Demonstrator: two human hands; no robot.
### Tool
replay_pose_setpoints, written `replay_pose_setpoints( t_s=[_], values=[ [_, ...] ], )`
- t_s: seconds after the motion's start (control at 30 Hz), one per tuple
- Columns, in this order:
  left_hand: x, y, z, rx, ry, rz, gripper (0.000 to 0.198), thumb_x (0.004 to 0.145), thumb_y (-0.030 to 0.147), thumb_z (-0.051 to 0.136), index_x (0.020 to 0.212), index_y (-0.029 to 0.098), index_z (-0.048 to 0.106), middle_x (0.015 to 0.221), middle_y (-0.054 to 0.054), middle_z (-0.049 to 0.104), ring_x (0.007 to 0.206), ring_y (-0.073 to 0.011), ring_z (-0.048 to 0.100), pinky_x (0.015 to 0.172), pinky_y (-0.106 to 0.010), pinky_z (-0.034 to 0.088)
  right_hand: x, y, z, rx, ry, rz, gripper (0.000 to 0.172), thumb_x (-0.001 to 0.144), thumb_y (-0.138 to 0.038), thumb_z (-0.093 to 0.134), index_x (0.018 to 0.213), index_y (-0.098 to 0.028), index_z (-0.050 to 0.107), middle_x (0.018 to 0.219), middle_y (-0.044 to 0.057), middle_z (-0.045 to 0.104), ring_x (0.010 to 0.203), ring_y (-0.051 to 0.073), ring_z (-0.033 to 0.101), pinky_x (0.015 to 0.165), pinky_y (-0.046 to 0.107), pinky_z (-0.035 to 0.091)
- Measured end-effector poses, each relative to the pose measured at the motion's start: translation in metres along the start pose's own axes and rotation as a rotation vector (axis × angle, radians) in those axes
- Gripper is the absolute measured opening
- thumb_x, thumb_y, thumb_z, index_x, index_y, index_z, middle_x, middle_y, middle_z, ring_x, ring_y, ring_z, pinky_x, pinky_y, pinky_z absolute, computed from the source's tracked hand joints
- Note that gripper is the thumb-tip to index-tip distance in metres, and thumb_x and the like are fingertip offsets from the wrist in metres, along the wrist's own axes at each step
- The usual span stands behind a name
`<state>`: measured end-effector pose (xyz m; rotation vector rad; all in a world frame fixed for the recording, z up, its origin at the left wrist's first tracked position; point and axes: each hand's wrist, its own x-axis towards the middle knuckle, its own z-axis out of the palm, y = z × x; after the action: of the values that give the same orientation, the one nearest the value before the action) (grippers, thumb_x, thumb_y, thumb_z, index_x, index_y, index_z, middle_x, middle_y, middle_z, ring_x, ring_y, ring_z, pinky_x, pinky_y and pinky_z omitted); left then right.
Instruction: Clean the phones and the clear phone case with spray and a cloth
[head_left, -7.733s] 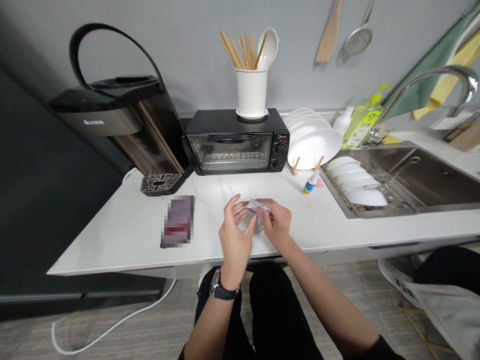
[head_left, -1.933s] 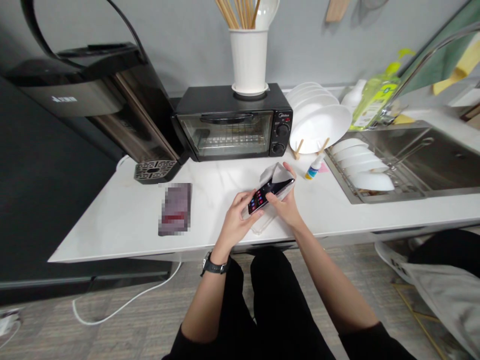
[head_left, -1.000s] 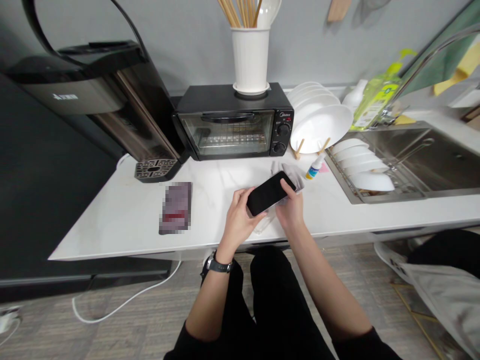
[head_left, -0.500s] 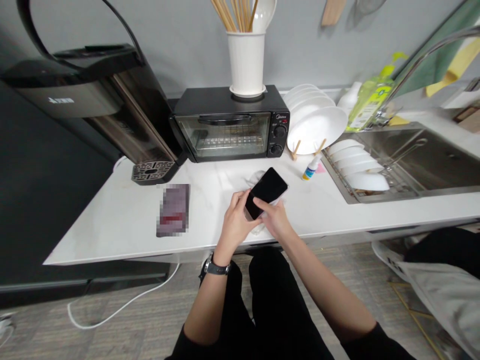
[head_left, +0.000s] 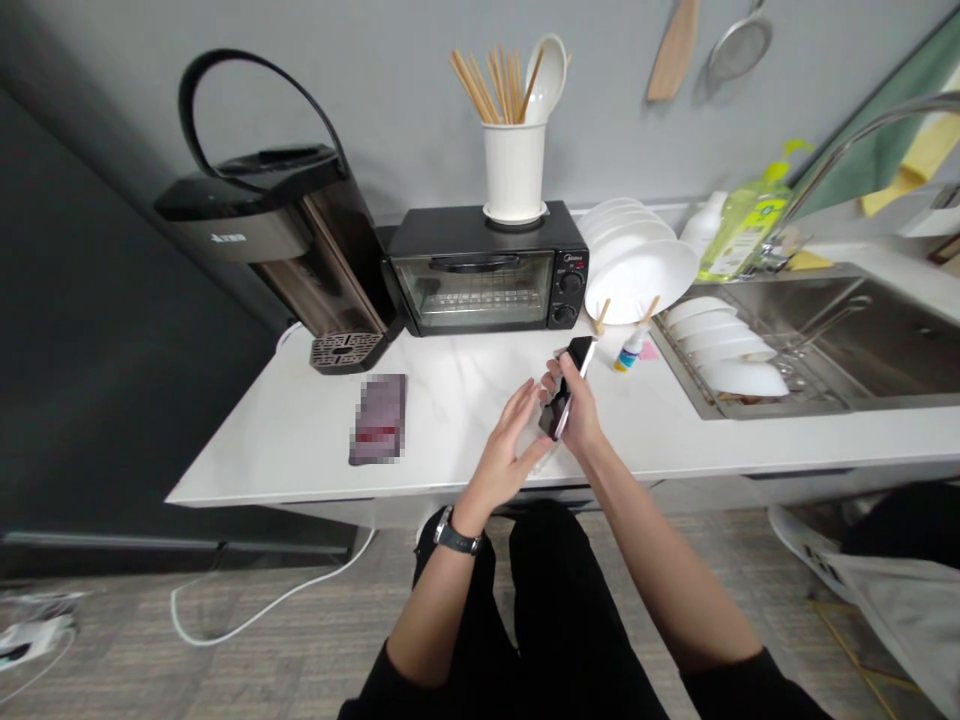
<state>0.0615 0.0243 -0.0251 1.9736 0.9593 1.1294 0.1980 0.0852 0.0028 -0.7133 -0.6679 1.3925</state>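
My right hand [head_left: 579, 408] is closed around a dark-screened smartphone [head_left: 556, 412], thumb on its front, holding it tilted above the counter's front part. Just left of the phone is my left hand [head_left: 511, 445], its fingers stretched out and the thumb apart, with nothing in it. Whether its thumb touches the phone's lower end I cannot tell. A clear, see-through item [head_left: 551, 460] shows partly below the phone; its kind is unclear. To the right of the phone a small white spray bottle [head_left: 630, 350] with a blue and yellow label stands on the counter.
A blurred-out purplish flat item [head_left: 379, 420] lies on the white counter [head_left: 270, 440]. Along the wall stand a black drinks dispenser [head_left: 300, 230], a toaster oven [head_left: 480, 280] bearing a utensil holder [head_left: 514, 170], and racked plates [head_left: 637, 275]. Bowls [head_left: 731, 350] sit at the sink [head_left: 825, 400].
My left hand has let go of the phone and opened beside it. My right hand has taken the phone alone and turned it more edge-on. The camera view has shifted.
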Motion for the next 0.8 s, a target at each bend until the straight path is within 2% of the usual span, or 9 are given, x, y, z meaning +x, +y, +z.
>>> replay_pose_setpoints(
  t_s=[0.13, 0.23, 0.3, 0.37, 0.43, 0.53, 0.63, 0.7, 0.8],
  values=[
    [-0.001, 0.009, 0.017, -0.007, -0.008, -0.035, 0.062, 0.108, 0.042, 0.044, 0.166, 0.036, 0.024, 0.178, -0.001, 0.007, 0.163, -0.0242, 0.011, 0.134, -0.047, 0.014, -0.001, 0.018, -0.003, -0.106, 0.035, 0.122, 0.061, 0.081, -0.088, 0.055, 0.078, -0.027, 0.055, 0.063, -0.005, 0.049, 0.057, 0.015, 0.053, 0.06, 0.032, 0.053],
    [0.0, 0.011, 0.027, 0.015, 0.048, -0.09, 0.06, 0.109, 0.044, 0.037, 0.166, 0.032, 0.024, 0.177, -0.001, 0.013, 0.163, -0.0232, 0.009, 0.135, -0.047, 0.012, -0.002, 0.03, -0.005, -0.142, 0.112, 0.161, 0.073, 0.082, -0.095, 0.036, 0.081, -0.027, 0.061, 0.069, 0.0, 0.06, 0.065, 0.019, 0.063, 0.067, 0.036, 0.058],
    [0.003, 0.011, 0.028, -0.012, 0.084, -0.126, 0.059, 0.11, 0.045, 0.032, 0.166, 0.03, 0.024, 0.175, -0.002, 0.02, 0.163, -0.0225, 0.01, 0.135, -0.048, 0.012, -0.007, 0.039, -0.006, -0.218, 0.126, 0.104, 0.077, 0.086, -0.093, 0.034, 0.101, -0.026, 0.068, 0.087, 0.004, 0.071, 0.084, 0.022, 0.072, 0.081, 0.04, 0.061],
    [0.006, 0.011, 0.026, -0.075, 0.134, -0.163, 0.058, 0.11, 0.046, 0.029, 0.166, 0.029, 0.027, 0.174, -0.001, 0.024, 0.163, -0.0222, 0.012, 0.135, -0.048, 0.011, -0.018, 0.049, -0.007, -0.353, 0.084, 0.013, 0.082, 0.092, -0.088, 0.028, 0.129, -0.025, 0.066, 0.114, 0.009, 0.075, 0.11, 0.026, 0.071, 0.098, 0.046, 0.057],
    [0.01, 0.011, 0.022, -0.187, 0.178, -0.203, 0.057, 0.11, 0.048, 0.03, 0.163, 0.029, 0.035, 0.172, 0.0, 0.03, 0.162, -0.0218, 0.016, 0.136, -0.047, 0.011, -0.03, 0.056, -0.005, -0.538, 0.017, -0.091, 0.084, 0.098, -0.081, 0.022, 0.149, -0.022, 0.054, 0.138, 0.014, 0.067, 0.135, 0.029, 0.06, 0.112, 0.053, 0.048],
    [0.013, 0.008, 0.017, -0.341, 0.214, -0.25, 0.054, 0.108, 0.051, 0.036, 0.156, 0.028, 0.049, 0.166, -0.001, 0.042, 0.159, -0.0218, 0.03, 0.136, -0.043, 0.016, -0.042, 0.059, -0.001, -0.799, -0.07, -0.267, 0.079, 0.104, -0.07, 0.018, 0.164, -0.02, 0.031, 0.162, 0.016, 0.044, 0.156, 0.028, 0.034, 0.125, 0.058, 0.031],
    [0.012, 0.002, 0.017, -0.405, 0.253, -0.291, 0.054, 0.106, 0.055, 0.041, 0.15, 0.027, 0.054, 0.163, -0.003, 0.047, 0.155, -0.0231, 0.038, 0.134, -0.044, 0.02, -0.045, 0.051, 0.001, -0.963, -0.085, -0.455, 0.084, 0.104, -0.069, 0.026, 0.169, -0.022, 0.002, 0.176, 0.013, 0.012, 0.163, 0.026, 0.009, 0.13, 0.058, 0.016],
    [0.013, -0.002, 0.018, -0.527, 0.317, -0.329, 0.055, 0.104, 0.057, 0.044, 0.149, 0.026, 0.055, 0.162, -0.004, 0.049, 0.154, -0.0239, 0.04, 0.133, -0.046, 0.024, -0.043, 0.045, -0.002, -1.063, -0.09, -0.563, 0.092, 0.102, -0.071, 0.032, 0.168, -0.022, -0.01, 0.177, 0.012, -0.003, 0.164, 0.028, -0.003, 0.13, 0.061, 0.011],
    [0.018, -0.004, 0.019, -0.793, 0.384, -0.406, 0.059, 0.101, 0.062, 0.047, 0.142, 0.02, 0.059, 0.153, -0.009, 0.058, 0.149, -0.0261, 0.047, 0.128, -0.046, 0.034, -0.038, 0.038, -0.01, -1.23, -0.177, -0.668, 0.09, 0.102, -0.069, 0.034, 0.168, -0.025, -0.008, 0.177, 0.012, 0.001, 0.163, 0.032, -0.005, 0.128, 0.068, 0.008]
  ],
)
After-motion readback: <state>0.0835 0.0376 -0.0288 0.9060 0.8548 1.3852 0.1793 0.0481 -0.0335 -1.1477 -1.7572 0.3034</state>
